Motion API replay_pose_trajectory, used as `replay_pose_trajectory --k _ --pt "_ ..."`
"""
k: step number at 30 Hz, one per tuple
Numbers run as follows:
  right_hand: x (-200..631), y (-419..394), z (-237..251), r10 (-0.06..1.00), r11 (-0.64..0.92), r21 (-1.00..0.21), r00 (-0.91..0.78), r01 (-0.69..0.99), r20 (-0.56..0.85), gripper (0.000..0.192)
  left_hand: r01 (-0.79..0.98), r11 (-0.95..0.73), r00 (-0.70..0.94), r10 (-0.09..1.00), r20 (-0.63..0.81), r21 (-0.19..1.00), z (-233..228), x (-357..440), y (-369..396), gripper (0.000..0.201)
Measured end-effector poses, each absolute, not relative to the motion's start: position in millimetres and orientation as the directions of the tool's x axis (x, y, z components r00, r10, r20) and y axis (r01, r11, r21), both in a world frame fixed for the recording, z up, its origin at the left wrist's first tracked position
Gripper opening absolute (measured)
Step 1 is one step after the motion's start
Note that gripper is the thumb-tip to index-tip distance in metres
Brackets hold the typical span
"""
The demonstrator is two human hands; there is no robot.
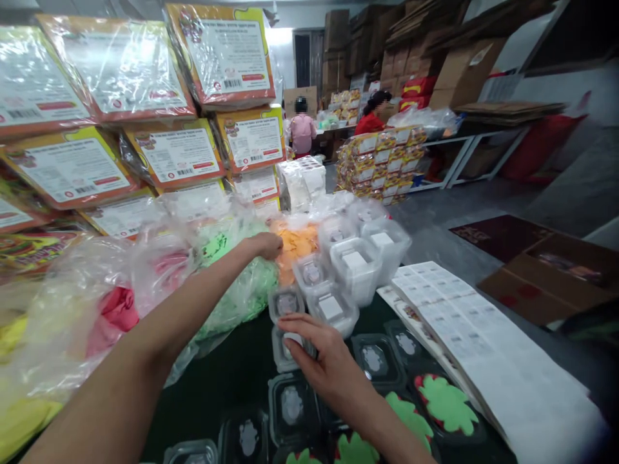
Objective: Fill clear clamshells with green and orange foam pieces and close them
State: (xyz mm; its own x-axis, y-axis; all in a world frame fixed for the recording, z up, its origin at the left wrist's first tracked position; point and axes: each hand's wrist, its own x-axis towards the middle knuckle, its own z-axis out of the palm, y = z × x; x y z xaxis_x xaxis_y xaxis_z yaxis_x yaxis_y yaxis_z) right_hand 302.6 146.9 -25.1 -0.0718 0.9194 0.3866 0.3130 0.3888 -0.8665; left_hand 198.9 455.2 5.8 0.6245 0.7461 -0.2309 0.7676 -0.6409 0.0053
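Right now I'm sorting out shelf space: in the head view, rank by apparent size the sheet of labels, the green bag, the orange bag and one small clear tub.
1. Sheet of labels, though nearness inflates it.
2. Green bag.
3. Orange bag, partly hidden, so unsure.
4. Small clear tub.

Left arm: bare, stretched forward from the lower left edge up toward the centre, elbow nearly straight. Left hand (pixel 264 245): at full reach, knuckles up, fingers curled downward and forward, tips hidden from view; whether they grip anything cannot be told.

Right arm: bare forearm entering from the bottom edge, angled up and to the left, wrist slightly bent. Right hand (pixel 322 357): back of the hand facing the camera, fingers (pixel 300 322) held together and curved, pointing left, thumb tucked beneath.
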Motion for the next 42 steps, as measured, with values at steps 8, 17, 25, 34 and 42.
replay_pose_trajectory --k 8,17,25,34,42 --pt "300.0 150.0 -21.4 0.928 0.372 -0.876 -0.097 0.306 0.360 0.029 0.804 -0.594 0.572 0.783 -0.244 -0.022 -0.1 198.3 464.0 0.037" --pt "295.7 146.8 -18.5 0.940 0.341 -0.899 -0.102 0.275 0.326 0.028 0.747 -0.664 0.662 0.744 -0.091 0.007 -25.8 217.6 467.2 0.105" --pt "289.7 144.4 -18.1 0.947 0.319 -0.915 -0.115 0.249 0.299 0.026 0.750 -0.661 0.624 0.716 -0.314 -0.016 -12.2 221.1 469.9 0.100" --pt "275.8 146.5 -19.2 0.948 0.316 -0.920 -0.128 0.231 0.293 0.023 0.791 -0.610 0.577 0.767 -0.279 -0.044 -12.9 231.6 458.3 0.114" --pt "276.8 143.2 -19.0 0.974 0.224 -0.951 -0.082 0.211 0.211 0.023 0.768 -0.640 0.618 0.748 -0.242 -0.014 -10.3 227.2 425.9 0.070"
